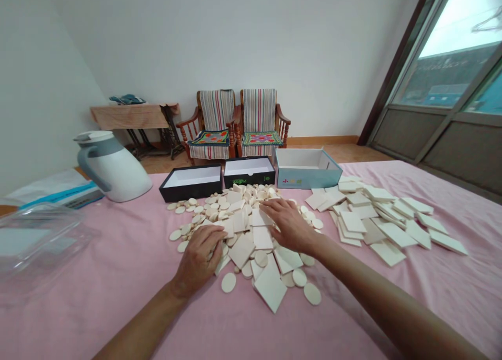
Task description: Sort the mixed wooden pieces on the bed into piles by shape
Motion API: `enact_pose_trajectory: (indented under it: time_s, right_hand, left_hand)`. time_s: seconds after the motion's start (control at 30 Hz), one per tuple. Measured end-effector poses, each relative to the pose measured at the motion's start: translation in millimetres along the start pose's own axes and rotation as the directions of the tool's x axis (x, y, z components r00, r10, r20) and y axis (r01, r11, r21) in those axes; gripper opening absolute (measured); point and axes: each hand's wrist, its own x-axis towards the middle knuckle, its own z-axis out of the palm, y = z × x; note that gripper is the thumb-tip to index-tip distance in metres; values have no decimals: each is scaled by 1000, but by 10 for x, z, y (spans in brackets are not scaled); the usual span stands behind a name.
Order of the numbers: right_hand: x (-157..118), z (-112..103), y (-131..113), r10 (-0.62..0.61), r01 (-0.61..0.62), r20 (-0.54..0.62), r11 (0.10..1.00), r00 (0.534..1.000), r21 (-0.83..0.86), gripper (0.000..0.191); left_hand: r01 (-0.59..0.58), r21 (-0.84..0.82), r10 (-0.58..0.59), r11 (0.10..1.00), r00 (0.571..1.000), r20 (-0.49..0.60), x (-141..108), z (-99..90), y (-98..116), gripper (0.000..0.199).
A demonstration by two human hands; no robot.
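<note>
A mixed heap of pale square tiles [271, 287] and round discs [228, 282] lies in the middle of the pink cloth. At the heap's left side, my left hand [201, 255] has its fingers bent together over a pale tile; what its fingertips grip is partly hidden. My right hand [289, 225] rests on the heap's right side with its fingers stretched over the square tiles, not closed on anything. Behind the heap stand a black box [191, 192], a second black box [249, 179] and a light blue box [308, 178], all with white insides.
Another pile of square tiles [363, 212] lies at the right. A white and grey jug [120, 172], a blue packet [65, 197] and a clear plastic container [43, 240] are at the left. Two wooden chairs [259, 109] stand beyond the pink cloth [129, 276].
</note>
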Motion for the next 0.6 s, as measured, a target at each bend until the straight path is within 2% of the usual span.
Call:
enact_pose_trajectory:
  time_s: [0.1,0.2,0.27,0.33,0.43,0.53,0.6]
  right_hand:
    - [73,88,-113,56,-54,27,996,998,-65,39]
    - [51,119,-105,72,-72,-16,996,997,-51,38]
    - [-16,92,-10,99,-102,-87,994,991,-31,40]
    - [-124,22,184,184,-194,-178,980,967,-42,39]
    - [-348,-143,633,379,-434,-299,889,876,-143,36]
    - [-572,-299,1078,557,-680,-420,692,716,-242,39]
    - [-656,-347,1240,582,-770,-541,599,607,-219,43]
  left_hand:
    - [3,0,-3,1000,1000,-8,-2,-10,-1,19]
    - [5,-1,-5,1000,1000,-1,-11,-10,-15,21]
    - [4,-2,-4,1000,1000,1,-14,-6,-25,22]
    - [1,-2,-1,1000,1000,-3,-11,-2,-28,21]
    - [-9,0,9,1000,1000,-20,5,-1,-21,20]
    - [-18,3,18,1000,999,-31,17,-2,-16,19]
    - [-17,0,17,1000,999,-27,17,2,-18,19]
